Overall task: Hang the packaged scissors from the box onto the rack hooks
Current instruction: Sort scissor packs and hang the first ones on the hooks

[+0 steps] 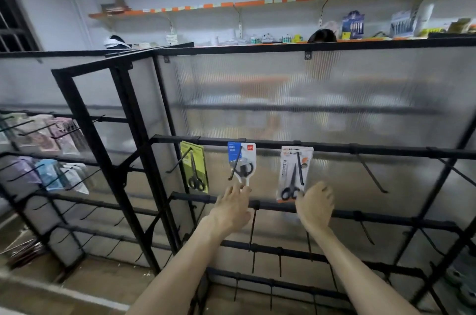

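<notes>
Packs of scissors, three in all, hang side by side on hooks (179,161) off the upper bar of the black rack (334,146): a yellow pack (195,168) at left, a blue-and-white pack (241,160) in the middle, a white-and-orange pack (293,173) at right. On my feed the left hand (231,209) pinches the bottom tip of the blue-and-white pack with curled fingers. The right hand (315,207) has its thumb on the lower right corner of the white-and-orange pack, fingers loosely curled beside it; it's blurry there, so I cannot tell if it grips or only touches.
</notes>
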Motion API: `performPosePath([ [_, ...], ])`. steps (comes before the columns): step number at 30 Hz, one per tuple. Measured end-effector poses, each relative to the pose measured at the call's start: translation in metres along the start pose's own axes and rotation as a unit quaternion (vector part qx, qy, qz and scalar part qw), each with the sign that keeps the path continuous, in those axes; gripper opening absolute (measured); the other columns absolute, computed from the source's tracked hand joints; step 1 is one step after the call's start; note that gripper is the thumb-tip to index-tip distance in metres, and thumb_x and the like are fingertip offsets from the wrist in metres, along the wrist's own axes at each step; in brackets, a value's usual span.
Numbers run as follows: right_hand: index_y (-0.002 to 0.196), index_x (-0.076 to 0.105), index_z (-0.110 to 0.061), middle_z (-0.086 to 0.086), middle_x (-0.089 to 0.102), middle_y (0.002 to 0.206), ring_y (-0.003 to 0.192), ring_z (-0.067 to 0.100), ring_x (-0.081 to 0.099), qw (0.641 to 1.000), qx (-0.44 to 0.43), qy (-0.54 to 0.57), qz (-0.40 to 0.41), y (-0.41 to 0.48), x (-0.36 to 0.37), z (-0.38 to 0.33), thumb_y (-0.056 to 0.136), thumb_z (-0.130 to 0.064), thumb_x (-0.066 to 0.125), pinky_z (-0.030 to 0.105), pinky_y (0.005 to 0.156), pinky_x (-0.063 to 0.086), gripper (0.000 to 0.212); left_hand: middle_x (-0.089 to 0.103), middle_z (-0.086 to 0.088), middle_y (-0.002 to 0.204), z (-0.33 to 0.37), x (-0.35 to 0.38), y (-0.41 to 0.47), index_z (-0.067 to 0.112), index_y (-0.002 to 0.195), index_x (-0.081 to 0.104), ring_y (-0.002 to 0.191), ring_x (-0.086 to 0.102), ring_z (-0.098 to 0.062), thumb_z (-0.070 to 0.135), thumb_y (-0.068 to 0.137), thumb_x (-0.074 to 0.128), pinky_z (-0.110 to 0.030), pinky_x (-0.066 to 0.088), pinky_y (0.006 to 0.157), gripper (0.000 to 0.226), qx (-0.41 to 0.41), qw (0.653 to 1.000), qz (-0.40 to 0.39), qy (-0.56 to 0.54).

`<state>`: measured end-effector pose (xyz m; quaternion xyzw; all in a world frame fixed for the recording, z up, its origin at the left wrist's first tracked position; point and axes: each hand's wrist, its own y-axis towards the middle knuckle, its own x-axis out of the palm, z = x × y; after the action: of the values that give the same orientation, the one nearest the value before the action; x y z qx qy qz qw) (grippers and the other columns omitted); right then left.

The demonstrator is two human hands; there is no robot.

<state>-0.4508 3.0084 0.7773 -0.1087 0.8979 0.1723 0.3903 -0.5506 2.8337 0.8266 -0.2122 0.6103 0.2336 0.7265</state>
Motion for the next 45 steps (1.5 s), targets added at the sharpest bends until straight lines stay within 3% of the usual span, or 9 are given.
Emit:
performPosePath([
  [3,0.111,0.052,-0.013,0.002,0.054,0.111,0.099,0.016,0.054,0.992,-0.116,-0.018,-0.042,-0.037,0.009,-0.004,0.096,-0.018,0.059,0.031,0.086,0.051,0.017,0.034,-0.007,0.152,-0.004,0.008,-0.005,0.016,0.151,0.033,0.141,0.034,-0.028,0.016,0.094,0.058,-0.048,0.04,0.111,0.062,0.004,1.0,-0.007,0.004],
  [6,0.116,0.053,-0.015,0.005,0.055,0.121,0.11,0.022,0.055,0.979,-0.174,-0.034,-0.095,-0.063,0.018,-0.018,0.096,-0.014,0.055,0.036,0.09,0.051,0.02,0.035,-0.008,0.152,-0.01,0.017,-0.014,0.014,0.151,0.033,0.142,0.034,-0.028,0.017,0.093,0.062,-0.046,0.04,0.11,0.065,0.007,1.0,-0.003,0.015],
  [11,0.117,0.051,-0.013,0.01,0.053,0.124,0.114,0.029,0.052,0.962,-0.171,-0.067,-0.199,-0.099,0.016,-0.041,0.102,-0.016,0.043,0.036,0.086,0.043,0.018,0.036,-0.008,0.152,-0.029,0.027,-0.03,0.015,0.152,0.029,0.145,0.031,-0.028,0.018,0.092,0.067,-0.044,0.034,0.115,0.071,0.008,1.0,-0.012,0.0],
  [18,0.134,0.045,-0.004,0.017,0.048,0.134,0.127,0.036,0.045,0.958,-0.129,-0.161,-0.199,-0.126,-0.003,-0.046,0.099,-0.012,0.051,0.044,0.1,0.044,0.036,0.04,-0.009,0.148,-0.047,0.039,-0.06,0.014,0.146,0.037,0.144,0.033,-0.029,0.008,0.092,0.057,-0.048,0.033,0.117,0.058,0.034,0.998,-0.017,0.041],
  [27,0.133,0.048,-0.005,0.018,0.051,0.133,0.124,0.035,0.05,0.961,-0.137,-0.133,-0.202,-0.141,0.005,-0.019,0.093,-0.009,0.057,0.047,0.1,0.049,0.041,0.036,-0.008,0.154,-0.031,0.062,-0.068,0.016,0.152,0.031,0.144,0.033,-0.03,0.012,0.092,0.066,-0.05,0.031,0.117,0.07,0.024,0.999,-0.03,-0.005],
  [33,0.127,0.049,-0.006,0.017,0.052,0.129,0.117,0.032,0.051,0.963,-0.126,-0.119,-0.208,-0.147,0.025,0.022,0.095,-0.01,0.051,0.043,0.095,0.049,0.033,0.038,-0.01,0.154,-0.025,0.1,-0.08,0.014,0.15,0.033,0.145,0.032,-0.031,0.012,0.095,0.06,-0.05,0.035,0.113,0.061,0.031,0.997,-0.061,-0.025],
  [37,0.128,0.049,-0.007,0.015,0.054,0.127,0.115,0.03,0.053,0.963,-0.124,-0.096,-0.219,-0.161,0.051,0.05,0.097,-0.009,0.049,0.039,0.092,0.046,0.031,0.038,-0.011,0.153,-0.033,0.144,-0.086,0.012,0.151,0.031,0.144,0.032,-0.032,0.009,0.095,0.059,-0.05,0.037,0.109,0.063,0.019,0.996,-0.077,-0.03],
  [42,0.124,0.048,-0.008,0.016,0.06,0.112,0.101,0.033,0.06,0.957,-0.11,-0.074,-0.258,-0.194,0.126,0.111,0.101,-0.014,0.042,0.045,0.08,0.051,0.025,0.034,-0.011,0.155,-0.062,0.24,-0.09,0.014,0.154,0.027,0.146,0.028,-0.031,0.008,0.092,0.058,-0.051,0.034,0.111,0.07,0.0,0.992,-0.123,-0.03],
  [45,0.123,0.048,-0.009,0.018,0.062,0.11,0.1,0.035,0.06,0.955,-0.11,-0.07,-0.268,-0.222,0.189,0.159,0.1,-0.015,0.04,0.049,0.083,0.051,0.025,0.037,-0.01,0.152,-0.082,0.318,-0.093,0.014,0.152,0.03,0.142,0.032,-0.032,0.008,0.089,0.057,-0.051,0.037,0.111,0.069,-0.006,0.989,-0.137,-0.051],
])
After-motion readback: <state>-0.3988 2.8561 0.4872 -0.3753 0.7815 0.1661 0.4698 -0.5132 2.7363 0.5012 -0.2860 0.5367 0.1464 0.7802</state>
